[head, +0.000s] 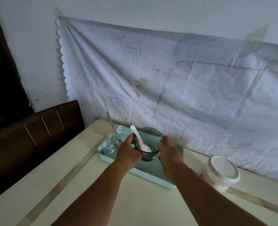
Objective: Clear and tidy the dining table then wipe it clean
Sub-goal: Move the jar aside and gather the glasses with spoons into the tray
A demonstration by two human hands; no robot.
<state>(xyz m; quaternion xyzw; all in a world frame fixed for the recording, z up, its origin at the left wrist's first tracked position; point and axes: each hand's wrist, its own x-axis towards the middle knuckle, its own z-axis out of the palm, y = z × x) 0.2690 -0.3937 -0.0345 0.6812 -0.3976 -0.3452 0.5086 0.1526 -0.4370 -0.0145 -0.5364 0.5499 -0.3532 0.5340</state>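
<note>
A dark glass bowl point(149, 134) with a white ceramic spoon point(139, 139) in it is held over a light teal tray point(153, 176) at the far side of the table. My left hand point(127, 150) grips the bowl's left rim and my right hand point(168, 152) grips its right side. At the tray's left end stands a clear glass point(114, 139) with a metal spoon point(113, 129) leaning in it.
A white lidded tub point(223, 172) stands on the cream table point(135, 201) to the right of the tray. A dark wooden chair back point(37, 128) rises at the table's left edge. A stained white cloth point(167, 79) hangs on the wall behind.
</note>
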